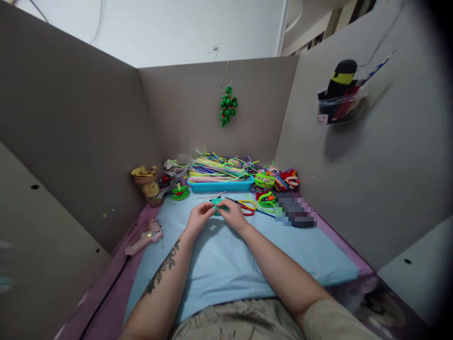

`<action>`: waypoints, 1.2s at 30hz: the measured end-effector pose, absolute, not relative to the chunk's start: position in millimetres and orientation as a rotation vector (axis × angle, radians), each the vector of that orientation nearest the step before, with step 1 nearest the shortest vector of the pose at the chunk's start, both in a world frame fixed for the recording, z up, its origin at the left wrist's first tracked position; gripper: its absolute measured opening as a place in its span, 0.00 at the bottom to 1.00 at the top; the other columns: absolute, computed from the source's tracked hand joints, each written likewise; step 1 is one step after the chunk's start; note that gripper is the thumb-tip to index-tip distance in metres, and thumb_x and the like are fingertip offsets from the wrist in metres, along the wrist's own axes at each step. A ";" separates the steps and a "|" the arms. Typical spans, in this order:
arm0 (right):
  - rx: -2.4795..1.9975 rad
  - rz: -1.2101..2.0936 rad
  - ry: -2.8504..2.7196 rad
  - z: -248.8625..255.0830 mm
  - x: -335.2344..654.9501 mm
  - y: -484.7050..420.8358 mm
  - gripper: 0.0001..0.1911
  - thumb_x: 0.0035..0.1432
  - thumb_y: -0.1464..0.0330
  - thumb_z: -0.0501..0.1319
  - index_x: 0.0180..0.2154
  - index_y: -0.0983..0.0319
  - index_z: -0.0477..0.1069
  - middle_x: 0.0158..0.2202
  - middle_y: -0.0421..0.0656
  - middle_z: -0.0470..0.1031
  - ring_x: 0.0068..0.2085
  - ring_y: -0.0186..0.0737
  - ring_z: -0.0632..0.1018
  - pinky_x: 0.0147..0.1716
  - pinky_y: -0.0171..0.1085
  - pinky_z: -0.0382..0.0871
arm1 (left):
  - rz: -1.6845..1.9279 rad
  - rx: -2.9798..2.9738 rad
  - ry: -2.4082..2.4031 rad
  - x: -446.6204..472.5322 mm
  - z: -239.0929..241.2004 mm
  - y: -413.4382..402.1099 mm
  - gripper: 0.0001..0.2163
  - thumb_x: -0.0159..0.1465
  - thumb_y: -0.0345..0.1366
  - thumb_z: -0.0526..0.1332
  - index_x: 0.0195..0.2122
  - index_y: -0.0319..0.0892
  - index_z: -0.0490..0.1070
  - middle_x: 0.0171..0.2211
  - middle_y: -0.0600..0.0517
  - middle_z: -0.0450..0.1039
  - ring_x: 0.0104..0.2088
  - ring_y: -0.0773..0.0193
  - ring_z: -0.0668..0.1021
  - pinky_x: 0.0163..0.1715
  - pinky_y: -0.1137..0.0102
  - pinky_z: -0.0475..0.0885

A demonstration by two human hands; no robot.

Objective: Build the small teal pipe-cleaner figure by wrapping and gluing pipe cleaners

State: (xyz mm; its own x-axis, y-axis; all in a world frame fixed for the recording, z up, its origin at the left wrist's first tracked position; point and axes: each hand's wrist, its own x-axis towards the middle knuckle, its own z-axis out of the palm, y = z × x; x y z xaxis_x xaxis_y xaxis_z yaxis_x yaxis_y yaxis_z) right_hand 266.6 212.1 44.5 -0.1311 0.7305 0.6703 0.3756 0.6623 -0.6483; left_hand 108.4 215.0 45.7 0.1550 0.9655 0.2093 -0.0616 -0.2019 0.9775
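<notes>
Between my two hands, above the blue cloth, is a small teal-green piece that looks like bent pipe cleaner; its exact shape is too small to tell. The fingers of my left hand pinch it from one side. From the other side my right hand grips it with fingers and thumb close together. Just beyond my right hand lie scissors with red and yellow handles. A pale loose stem lies on the cloth past my fingertips.
A blue tray heaped with colourful pipe cleaners stands at the back. Finished pipe-cleaner pieces sit right of it, a green one left. A pink glue gun lies far left, a pixelated dark object right. Grey partitions surround the table.
</notes>
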 end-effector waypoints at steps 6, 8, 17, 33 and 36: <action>-0.897 0.557 -1.715 46.6 262.7 210.2 0.07 0.48 0.74 0.57 0.32 0.61 0.71 0.34 0.42 0.72 0.38 0.39 0.73 0.40 0.38 0.67 | 1.315 1.718 1.091 108.3 43.3 215.3 0.13 0.51 0.39 0.65 0.35 0.38 0.74 0.32 0.48 0.76 0.31 0.64 0.75 0.33 0.70 0.70; -0.916 0.662 -1.675 44.8 261.5 210.8 0.09 0.50 0.71 0.57 0.36 0.61 0.70 0.35 0.43 0.73 0.38 0.38 0.73 0.39 0.38 0.67 | 1.356 1.773 1.137 107.9 43.0 214.8 0.12 0.52 0.38 0.64 0.36 0.39 0.74 0.31 0.50 0.76 0.30 0.65 0.75 0.32 0.71 0.70; -0.960 0.793 -1.632 46.2 263.0 211.4 0.07 0.50 0.67 0.59 0.33 0.63 0.72 0.31 0.42 0.75 0.34 0.38 0.75 0.36 0.37 0.68 | 1.393 1.970 1.198 104.3 45.7 211.4 0.06 0.53 0.36 0.63 0.31 0.41 0.75 0.29 0.50 0.76 0.29 0.64 0.75 0.33 0.70 0.69; -0.757 0.318 -1.884 49.2 264.0 206.9 0.10 0.51 0.77 0.55 0.31 0.60 0.72 0.32 0.43 0.75 0.38 0.40 0.73 0.42 0.41 0.66 | 1.062 1.443 1.060 108.2 44.8 214.1 0.16 0.53 0.47 0.60 0.22 0.37 0.68 0.18 0.55 0.69 0.18 0.71 0.67 0.20 0.75 0.63; -0.770 0.319 -1.897 48.0 265.8 207.7 0.10 0.51 0.76 0.55 0.33 0.59 0.72 0.33 0.43 0.74 0.38 0.40 0.73 0.42 0.41 0.66 | 1.063 1.452 1.036 107.4 45.5 213.5 0.16 0.53 0.48 0.60 0.22 0.37 0.68 0.19 0.55 0.69 0.18 0.71 0.67 0.20 0.76 0.64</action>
State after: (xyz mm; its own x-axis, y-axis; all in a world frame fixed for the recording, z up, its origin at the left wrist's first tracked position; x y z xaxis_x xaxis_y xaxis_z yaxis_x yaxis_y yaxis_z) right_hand 265.8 207.7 48.0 -0.2762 0.6389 0.7180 0.3689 0.7603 -0.5347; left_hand 107.4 213.5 45.5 0.2417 0.9657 0.0953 0.0700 -0.1153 0.9909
